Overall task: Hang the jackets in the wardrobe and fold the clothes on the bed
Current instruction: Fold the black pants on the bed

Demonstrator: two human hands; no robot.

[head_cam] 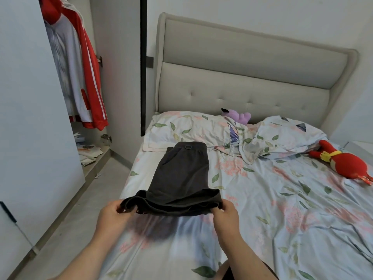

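Note:
Dark grey shorts (179, 174) lie lengthwise on the floral bed sheet (262, 209), waistband toward the pillows. My left hand (115, 214) pinches the near left corner of the leg hem and my right hand (225, 214) pinches the near right corner. Both lift that hem a little above the sheet, so the near end hangs free. A red and white jacket (88, 77) hangs in the open wardrobe (113, 57) at the left, with a pale grey garment (64, 63) beside it.
Two floral pillows (187, 128) lie against the padded headboard (252, 73). A purple plush toy (238, 115) sits between them and a red plush toy (347, 164) lies at the right. Papers (88, 152) fill the wardrobe floor. A white wardrobe door (30, 118) stands at my left.

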